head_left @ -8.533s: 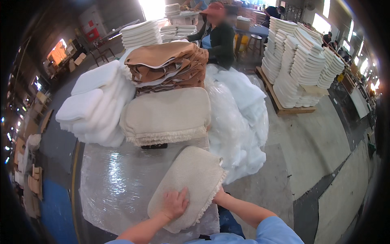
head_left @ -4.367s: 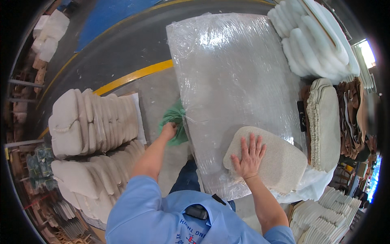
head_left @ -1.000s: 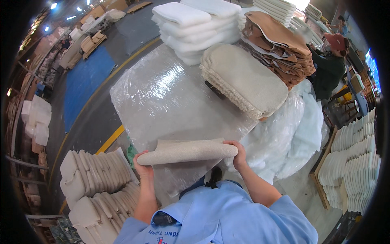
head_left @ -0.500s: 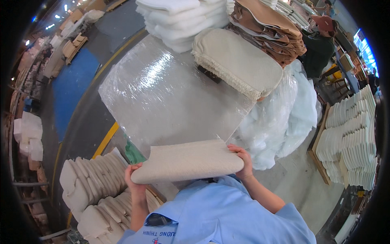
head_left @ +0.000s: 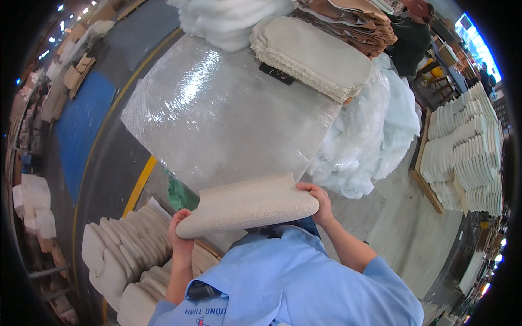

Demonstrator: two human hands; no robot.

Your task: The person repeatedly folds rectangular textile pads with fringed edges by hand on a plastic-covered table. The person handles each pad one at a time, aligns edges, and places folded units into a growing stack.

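A beige fabric-covered cushion pad (head_left: 247, 206), curved along its near edge, is held in front of my body at the table's near side. My left hand (head_left: 181, 225) is closed round its left end and my right hand (head_left: 318, 202) grips its right end, fingers over the top corner. Beyond it lies the plastic-wrapped table (head_left: 217, 130), shiny under the light. On the table's far right part sits a stack of cream fabric pieces (head_left: 312, 51) with frayed edges. A flat black object (head_left: 276, 74) pokes out from under that stack.
White wadding (head_left: 228, 24) and folded brown covers (head_left: 350, 24) are piled at the back. Bagged wadding (head_left: 364, 141) bulges right of the table. Similar beige cushions (head_left: 125, 250) stand at lower left, by a green bag (head_left: 180, 193). White panels (head_left: 462, 155) fill a pallet; a person (head_left: 410, 43) is beyond.
The cushion pad and both hands have shifted slightly left and up in view, with the grip kept. My view has tilted, so the table and piles sit higher and further left.
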